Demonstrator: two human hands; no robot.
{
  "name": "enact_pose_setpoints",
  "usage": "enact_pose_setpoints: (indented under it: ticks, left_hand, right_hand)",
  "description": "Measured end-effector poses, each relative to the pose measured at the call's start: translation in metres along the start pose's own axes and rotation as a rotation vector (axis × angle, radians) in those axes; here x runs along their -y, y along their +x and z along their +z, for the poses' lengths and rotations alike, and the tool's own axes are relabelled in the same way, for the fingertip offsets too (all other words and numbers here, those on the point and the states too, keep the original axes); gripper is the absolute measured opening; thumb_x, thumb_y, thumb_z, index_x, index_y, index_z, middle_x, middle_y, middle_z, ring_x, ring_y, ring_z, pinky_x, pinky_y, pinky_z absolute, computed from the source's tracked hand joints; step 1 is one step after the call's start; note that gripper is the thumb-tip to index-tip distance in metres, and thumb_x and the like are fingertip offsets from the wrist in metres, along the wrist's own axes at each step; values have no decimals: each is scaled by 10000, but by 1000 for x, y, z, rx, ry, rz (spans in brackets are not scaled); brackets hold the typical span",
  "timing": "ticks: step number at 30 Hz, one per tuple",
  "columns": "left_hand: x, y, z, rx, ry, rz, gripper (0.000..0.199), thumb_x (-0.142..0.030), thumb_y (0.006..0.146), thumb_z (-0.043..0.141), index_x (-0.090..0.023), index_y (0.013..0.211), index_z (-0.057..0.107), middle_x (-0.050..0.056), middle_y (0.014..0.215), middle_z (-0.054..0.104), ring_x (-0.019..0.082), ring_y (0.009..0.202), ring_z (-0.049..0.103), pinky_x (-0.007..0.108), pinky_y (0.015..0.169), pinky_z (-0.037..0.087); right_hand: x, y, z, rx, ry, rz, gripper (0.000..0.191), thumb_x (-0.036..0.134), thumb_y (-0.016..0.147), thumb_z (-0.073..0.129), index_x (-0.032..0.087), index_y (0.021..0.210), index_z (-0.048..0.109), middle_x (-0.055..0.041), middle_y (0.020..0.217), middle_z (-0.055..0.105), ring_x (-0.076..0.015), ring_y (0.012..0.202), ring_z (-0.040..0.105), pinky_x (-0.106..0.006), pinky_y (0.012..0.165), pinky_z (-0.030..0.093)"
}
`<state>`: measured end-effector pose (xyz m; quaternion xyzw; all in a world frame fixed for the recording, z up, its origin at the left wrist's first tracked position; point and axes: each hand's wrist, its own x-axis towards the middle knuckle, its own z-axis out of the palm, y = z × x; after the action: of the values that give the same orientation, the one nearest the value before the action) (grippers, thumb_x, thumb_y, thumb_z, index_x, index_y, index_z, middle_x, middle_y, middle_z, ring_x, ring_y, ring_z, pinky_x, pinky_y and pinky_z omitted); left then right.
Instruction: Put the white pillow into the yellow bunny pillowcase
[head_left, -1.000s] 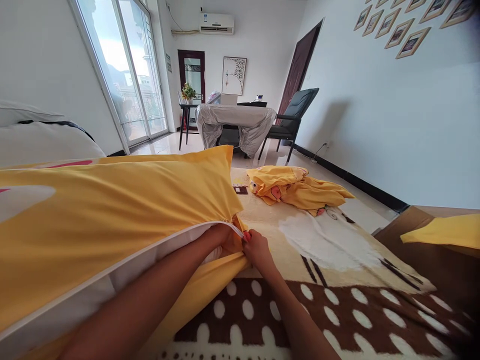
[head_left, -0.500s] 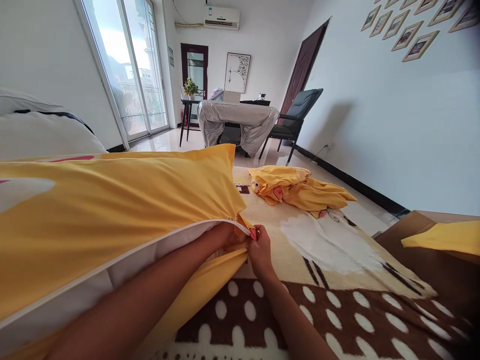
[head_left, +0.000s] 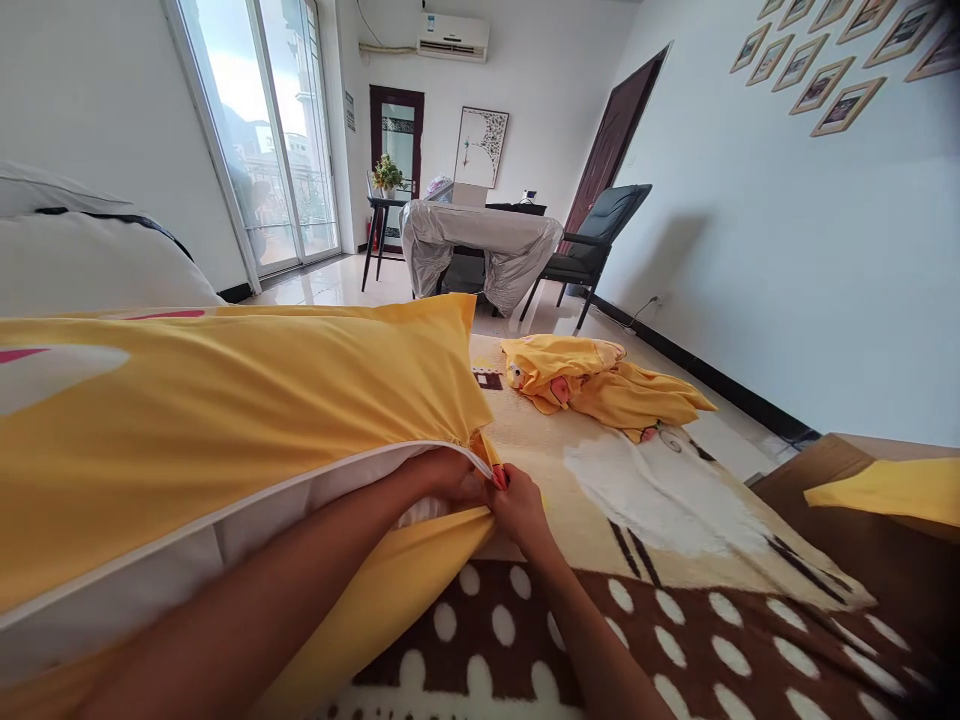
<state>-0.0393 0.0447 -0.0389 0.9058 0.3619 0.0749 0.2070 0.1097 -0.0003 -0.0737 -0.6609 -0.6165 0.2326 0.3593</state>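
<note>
A long yellow pillowcase (head_left: 337, 375) with white and pink print stretches from the left, its long side slit open along a white zipper edge. White filling or lining shows inside the slit. My left hand (head_left: 450, 475) reaches through the opening toward the right-hand corner; the cloth's edge hides most of its fingers. At that corner my right hand (head_left: 520, 508) is closed, pinching the end of the opening, where a small red patch shows by the thumb.
Crumpled yellow printed fabric (head_left: 600, 380) lies on the brown and cream blanket (head_left: 540, 440). A cardboard box (head_left: 817, 480) with yellow cloth (head_left: 892, 488) stands at right. Farther back are a covered table (head_left: 480, 225) and a black chair (head_left: 600, 235).
My left hand has shifted slightly inside the opening, and more white material shows beneath it. My right hand keeps its pinch at the corner, a little lower. The view has tilted slightly.
</note>
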Motion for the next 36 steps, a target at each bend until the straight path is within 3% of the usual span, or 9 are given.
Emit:
enact_pose_setpoints:
  ticks: [6, 11, 19, 25, 31, 36]
  left_hand:
    - [-5, -1, -5, 83, -21, 32, 168, -143, 746, 542, -174, 847, 672, 17, 885, 703, 159, 779, 600, 236, 740, 465]
    - [-11, -10, -8, 90, -54, 81, 289, -10, 645, 538, -159, 854, 672, 24, 879, 711, 164, 793, 620, 228, 705, 469]
    - [-18, -21, -10, 29, -50, 178, 300, -31, 672, 514, -190, 867, 676, 32, 1055, 690, 189, 978, 601, 274, 875, 451]
    - [-21, -21, -8, 26, 237, 258, 267, -140, 785, 547, -187, 1024, 658, 65, 1234, 606, 222, 1146, 510, 333, 1004, 370]
    - [-25, -20, -11, 80, 356, 127, 205, -180, 816, 513, -109, 882, 693, 135, 1105, 648, 276, 1137, 510, 385, 1002, 370]
    - [-31, -22, -16, 90, 336, 54, 204, -185, 795, 517, -105, 867, 690, 136, 1048, 661, 266, 1057, 560, 353, 945, 418]
  right_hand:
    - [8, -3, -2, -64, 1, -41, 105, 249, 682, 454, 229, 619, 373, 9, 608, 492, -147, 586, 411, -248, 555, 266]
    - [12, -7, -2, -112, 84, 11, 66, 284, 682, 452, 219, 685, 465, -5, 636, 559, -154, 579, 447, -248, 556, 301]
    - [2, -3, 5, -142, 232, 2, 158, 277, 718, 402, 193, 772, 523, -40, 722, 610, -173, 656, 528, -254, 594, 378]
    - [2, -2, 7, -124, 283, -16, 166, 276, 728, 396, 194, 802, 520, -26, 692, 594, -164, 612, 510, -250, 557, 384]
    - [6, -2, 1, -183, 234, -61, 130, 284, 687, 438, 209, 758, 518, -50, 770, 592, -202, 731, 503, -297, 659, 360]
    - [4, 0, -1, -121, 263, -38, 68, 292, 656, 444, 230, 674, 463, 7, 606, 519, -170, 583, 434, -280, 568, 299]
